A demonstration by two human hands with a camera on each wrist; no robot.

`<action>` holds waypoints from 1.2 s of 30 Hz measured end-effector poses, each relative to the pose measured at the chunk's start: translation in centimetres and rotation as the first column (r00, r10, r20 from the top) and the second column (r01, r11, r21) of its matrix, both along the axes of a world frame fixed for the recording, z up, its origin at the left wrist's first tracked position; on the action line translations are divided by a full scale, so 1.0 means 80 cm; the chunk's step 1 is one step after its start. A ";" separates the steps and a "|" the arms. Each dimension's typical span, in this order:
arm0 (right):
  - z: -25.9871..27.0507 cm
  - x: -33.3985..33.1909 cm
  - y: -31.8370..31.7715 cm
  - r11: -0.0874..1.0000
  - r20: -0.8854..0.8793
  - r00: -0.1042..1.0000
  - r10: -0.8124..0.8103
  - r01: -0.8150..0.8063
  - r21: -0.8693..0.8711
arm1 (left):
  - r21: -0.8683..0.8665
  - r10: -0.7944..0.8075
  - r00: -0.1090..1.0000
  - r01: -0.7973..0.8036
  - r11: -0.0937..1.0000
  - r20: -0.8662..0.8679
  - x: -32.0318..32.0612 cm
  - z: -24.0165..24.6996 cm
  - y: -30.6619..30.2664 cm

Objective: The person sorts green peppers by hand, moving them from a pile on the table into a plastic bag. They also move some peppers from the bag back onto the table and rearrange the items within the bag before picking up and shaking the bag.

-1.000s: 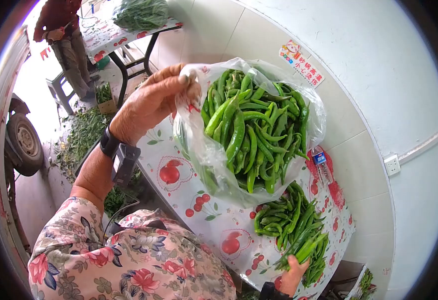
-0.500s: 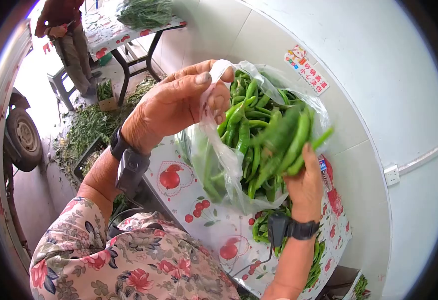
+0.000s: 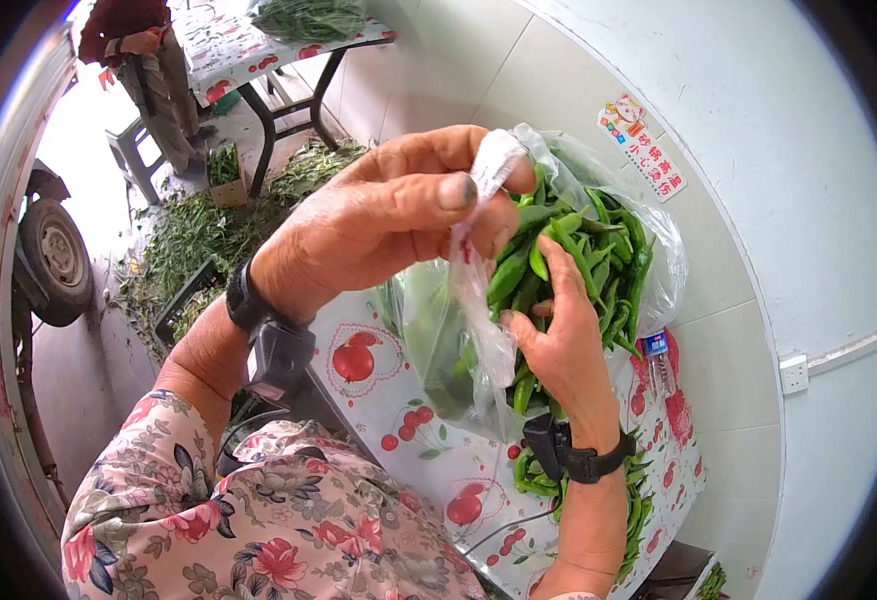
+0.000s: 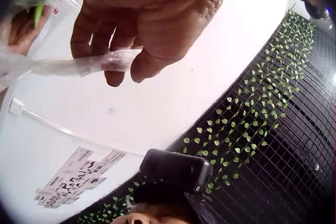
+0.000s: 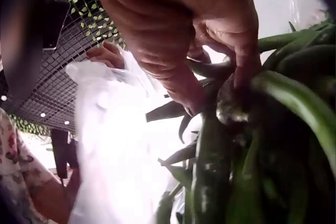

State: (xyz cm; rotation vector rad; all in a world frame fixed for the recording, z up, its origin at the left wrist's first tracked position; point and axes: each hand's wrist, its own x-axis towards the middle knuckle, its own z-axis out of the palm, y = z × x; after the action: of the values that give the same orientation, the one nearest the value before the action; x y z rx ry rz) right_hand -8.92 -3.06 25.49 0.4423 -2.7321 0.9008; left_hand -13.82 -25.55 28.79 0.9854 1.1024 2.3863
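Note:
My left hand [image 3: 388, 215] pinches the rim of a clear plastic bag [image 3: 663, 265] between thumb and fingers, raising that side; the left wrist view shows the bunched plastic [image 4: 92, 65] stretched from the fingertips. Green chili peppers [image 3: 623, 285] fill the bag. Inside its mouth, my right hand [image 3: 568, 335] reaches down onto the peppers, thumb and index finger apart. Up close, the right thumb [image 5: 181, 90] and a finger straddle the peppers [image 5: 210, 166], touching them. The fingers' far sides are hidden. More peppers [image 3: 533, 475] lie on the table [image 3: 428, 475], partly behind the right forearm.
Beyond the bag, a bottle [image 3: 658, 365] lies on red netting [image 3: 678, 410] by the wall. A second table [image 3: 228, 55] bears bagged greens [image 3: 308, 15]; a person [image 3: 153, 90] stands beside it. Cut greens [image 3: 193, 230] litter the floor at left, near a wheel [image 3: 55, 248].
My right hand has carried a handful of peppers from the table pile up into the bag, and now those peppers rest among the others. My left hand keeps its pinch on the bag rim.

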 end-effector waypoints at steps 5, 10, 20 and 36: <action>0.015 -0.047 -0.017 0.983 0.127 0.980 0.151 -0.135 -0.124 | -0.022 -0.063 0.998 0.063 0.998 -0.027 0.005 0.017 0.013; 0.022 -0.071 -0.050 0.825 0.272 0.885 0.378 -0.188 -0.533 | -0.054 -0.050 0.997 0.047 0.997 -0.052 0.006 0.022 0.013; 0.048 -0.119 0.023 0.960 0.096 0.988 0.123 -0.143 0.243 | -0.052 0.021 1.000 -0.021 0.998 -0.006 0.001 0.010 -0.004; 0.073 -0.185 0.075 0.990 -0.215 0.967 -0.137 0.129 -0.053 | -0.014 0.040 0.990 -0.039 0.999 0.133 0.006 0.006 -0.017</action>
State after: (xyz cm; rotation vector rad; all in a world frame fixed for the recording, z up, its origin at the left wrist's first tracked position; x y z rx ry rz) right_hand -23.69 2.93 31.31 0.3248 -2.5070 0.8169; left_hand -13.32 -26.92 29.24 0.7947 1.0946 2.4353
